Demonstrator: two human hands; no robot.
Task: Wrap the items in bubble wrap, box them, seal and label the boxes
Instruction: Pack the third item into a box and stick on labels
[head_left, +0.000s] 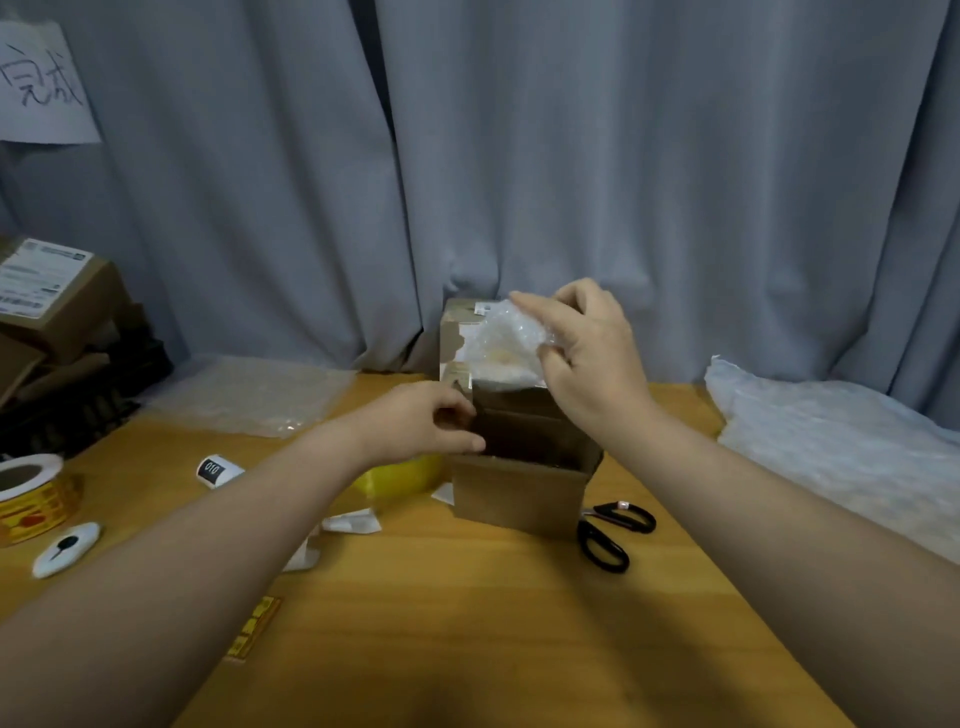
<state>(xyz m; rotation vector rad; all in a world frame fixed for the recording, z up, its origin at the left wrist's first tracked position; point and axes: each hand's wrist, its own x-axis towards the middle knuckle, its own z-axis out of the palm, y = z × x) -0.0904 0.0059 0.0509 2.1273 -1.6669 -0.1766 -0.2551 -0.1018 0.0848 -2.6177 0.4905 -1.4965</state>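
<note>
**Wrapped item held over open box, not yet in**

The right hand (587, 358) pinches the bubble-wrapped item (506, 348) by its upper right edge, fingers (530, 305) curled on the wrap. The item hangs down and left of those fingers, straight above the mouth of the cardboard box (519, 493), with its lower edge just over the rim. Its long axis is unclear through the wrap. Judging by this, the next move is straight down, and the right hand is nearer and already holding the item.

The left hand (426, 421) is at the box's left side, fingers curled on the left flap, likely holding it open. The rear flap stands upright behind the item.

Counts:
- one open box, one wrapped item
- one pair of scissors (613, 535), touching the table (493, 623) just right of the box
- one bubble wrap sheet (249, 395), left and behind the box
- one bubble wrap heap (831, 441), well right
- one tape roll (31, 493), far left
- one label roll (218, 470), left
- one yellow object (400, 473) just left of the box, half hidden by the forearm so I can't tell what it is
- stacked boxes (57, 312), far left behind, number unclear
</note>
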